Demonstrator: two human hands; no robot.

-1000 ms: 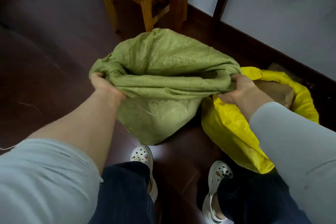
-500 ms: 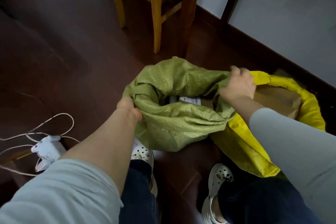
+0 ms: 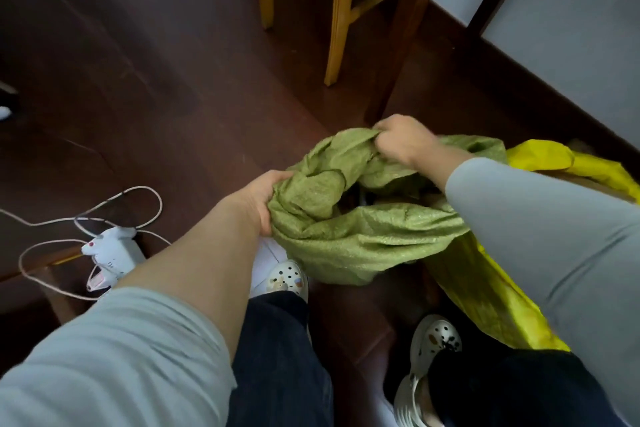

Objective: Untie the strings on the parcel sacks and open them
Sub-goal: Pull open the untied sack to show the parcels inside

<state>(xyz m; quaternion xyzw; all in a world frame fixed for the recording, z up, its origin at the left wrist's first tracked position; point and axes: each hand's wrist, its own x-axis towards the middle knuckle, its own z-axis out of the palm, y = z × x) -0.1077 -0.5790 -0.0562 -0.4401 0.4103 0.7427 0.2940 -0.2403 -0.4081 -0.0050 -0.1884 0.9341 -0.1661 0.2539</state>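
A green woven sack (image 3: 367, 236) sits on the dark floor in front of my feet, its mouth crumpled and partly open with a dark gap in the middle. My left hand (image 3: 265, 199) grips the sack's left rim. My right hand (image 3: 403, 140) grips a bunch of the far rim and holds it up. Behind and to the right lies a yellow sack (image 3: 474, 291), largely hidden by my right sleeve. No string shows on either sack.
A wooden chair (image 3: 337, 21) stands just beyond the sacks, beside a dark table leg (image 3: 403, 31). A white power strip (image 3: 110, 253) with looped cable lies on the floor at left. A wall with a dark skirting runs along the right. My white clogs (image 3: 289, 277) stand below the sack.
The green sack has sunk lower and nearer my feet. My right hand moved from the sack's right side to its far rim and bunched it. The view tilted down, revealing the power strip.
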